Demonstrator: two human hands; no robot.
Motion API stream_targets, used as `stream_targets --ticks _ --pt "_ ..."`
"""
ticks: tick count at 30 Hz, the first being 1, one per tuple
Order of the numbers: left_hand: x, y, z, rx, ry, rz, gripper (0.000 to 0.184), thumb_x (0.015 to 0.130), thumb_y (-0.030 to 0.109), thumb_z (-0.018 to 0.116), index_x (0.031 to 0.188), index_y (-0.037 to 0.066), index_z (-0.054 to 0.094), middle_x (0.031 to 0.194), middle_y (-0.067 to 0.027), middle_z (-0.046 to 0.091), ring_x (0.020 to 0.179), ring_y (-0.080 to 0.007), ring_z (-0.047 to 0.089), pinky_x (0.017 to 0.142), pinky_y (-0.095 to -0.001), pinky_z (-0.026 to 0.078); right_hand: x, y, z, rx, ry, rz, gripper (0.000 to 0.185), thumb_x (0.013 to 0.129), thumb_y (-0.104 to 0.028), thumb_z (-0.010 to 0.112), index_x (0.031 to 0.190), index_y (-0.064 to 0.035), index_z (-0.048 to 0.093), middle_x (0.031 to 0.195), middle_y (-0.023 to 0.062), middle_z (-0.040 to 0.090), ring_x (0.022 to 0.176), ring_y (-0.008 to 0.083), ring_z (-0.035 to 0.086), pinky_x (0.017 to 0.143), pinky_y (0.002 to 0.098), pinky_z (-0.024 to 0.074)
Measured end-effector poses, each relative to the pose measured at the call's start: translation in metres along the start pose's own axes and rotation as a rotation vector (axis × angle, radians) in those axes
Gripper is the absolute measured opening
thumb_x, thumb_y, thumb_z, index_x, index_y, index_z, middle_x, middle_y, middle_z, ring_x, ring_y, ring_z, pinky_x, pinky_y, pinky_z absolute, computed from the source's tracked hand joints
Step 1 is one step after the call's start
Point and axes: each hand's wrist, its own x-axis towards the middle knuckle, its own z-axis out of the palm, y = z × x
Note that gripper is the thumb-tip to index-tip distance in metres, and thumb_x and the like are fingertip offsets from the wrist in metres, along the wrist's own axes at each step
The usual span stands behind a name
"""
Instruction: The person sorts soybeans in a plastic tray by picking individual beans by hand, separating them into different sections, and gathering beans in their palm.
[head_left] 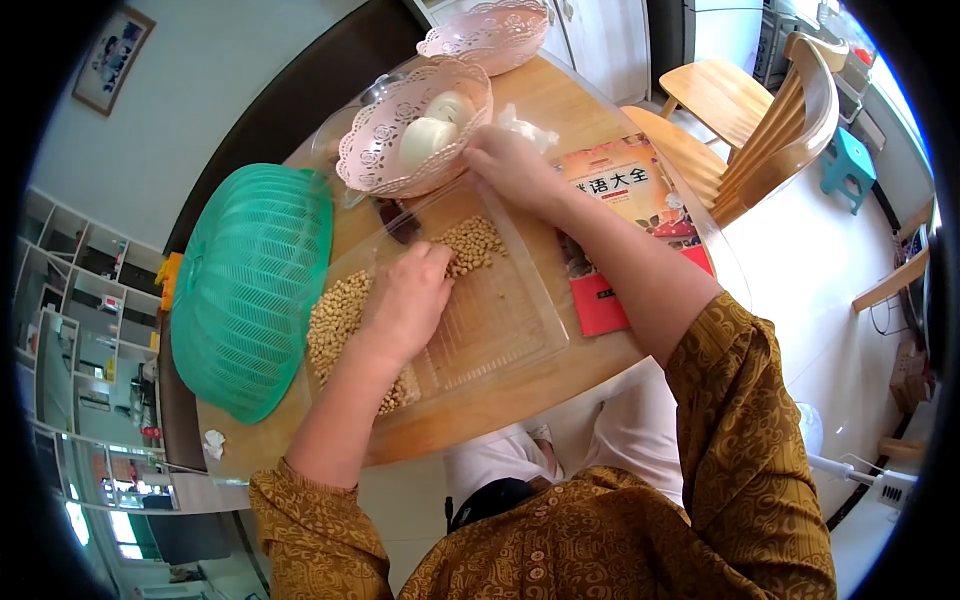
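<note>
Golden-brown patterned fabric of a shirt (590,540) lies nearest, its sleeves (740,420) ending well behind the left fingers (432,258) and the right fingers (480,152). Beneath both spreads a light-brown wooden bench (500,405) with a curved edge. To the left of the left fingers stands a green domed plastic mesh cover (255,290). Directly under the left fingers is a clear rectangular plastic tray (495,325), its barer stretch lying to their right. At the right fingers, its rim touching them, sits a pale-pink openwork plastic basket (370,165); a similar pink openwork basket (495,42) stands farther beyond. To the right of the right fingers, nearer the body, lies an orange-and-red paper book (625,215) with Chinese characters. Bent downward into the tray, the left fingers have hidden tips, so whether they close on anything cannot be told; the right fingers curl at the basket's rim, and their grip cannot be made out either. Two smooth white rounded things (426,142) rest in that basket, left of the right fingers. Smallest are the round tan beans (337,315), heaped just beyond the left fingers and also to their left.
</note>
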Motion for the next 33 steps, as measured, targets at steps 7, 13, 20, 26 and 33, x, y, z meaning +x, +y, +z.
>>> stream_targets --ticks 7,13,20,26,33 --pt "0.003 -0.003 0.006 -0.024 0.013 -0.014 0.013 0.082 0.005 0.068 0.094 0.005 0.065 0.095 -0.0142 0.066 0.089 -0.0362 0.066 0.078 -0.0461 0.055 -0.001 -0.004 -0.002 -0.020 -0.004 0.025 0.023 0.092 -0.019 0.062 0.094 0.0037 0.065 0.080 0.0178 0.070 0.078 0.0271 0.069 0.074 0.0378 0.0537" --pt "0.004 -0.001 0.001 -0.170 -0.020 -0.071 0.010 0.081 0.004 0.068 0.091 0.006 0.065 0.090 -0.0134 0.067 0.086 -0.0336 0.067 0.076 -0.0445 0.054 0.000 -0.002 -0.002 -0.026 -0.004 0.003 0.023 0.092 -0.019 0.063 0.093 0.0038 0.065 0.080 0.0180 0.070 0.077 0.0277 0.069 0.074 0.0384 0.0539" --pt "0.000 0.002 -0.003 -0.363 0.071 -0.129 0.011 0.080 -0.002 0.067 0.089 0.002 0.062 0.084 -0.0124 0.065 0.075 -0.0260 0.066 0.068 -0.0372 0.053 0.002 0.001 -0.001 -0.045 -0.006 -0.002 0.025 0.092 -0.021 0.062 0.094 0.0037 0.066 0.081 0.0188 0.070 0.078 0.0280 0.069 0.075 0.0384 0.0536" --pt "-0.027 -0.008 -0.037 -0.245 0.264 -0.218 0.012 0.081 -0.004 0.066 0.090 0.002 0.060 0.083 -0.0114 0.063 0.072 -0.0233 0.065 0.064 -0.0349 0.052 0.000 -0.002 -0.002 -0.025 -0.010 0.025 0.025 0.092 -0.020 0.061 0.095 0.0038 0.066 0.083 0.0188 0.070 0.079 0.0284 0.069 0.075 0.0384 0.0534" --pt "-0.084 -0.055 -0.046 0.037 0.231 -0.485 0.011 0.084 -0.001 0.064 0.094 0.003 0.061 0.084 -0.0111 0.061 0.071 -0.0264 0.061 0.064 -0.0390 0.049 0.000 -0.001 0.000 -0.003 -0.004 0.017 0.023 0.093 -0.018 0.059 0.095 0.0039 0.065 0.083 0.0178 0.070 0.079 0.0273 0.069 0.076 0.0379 0.0535"
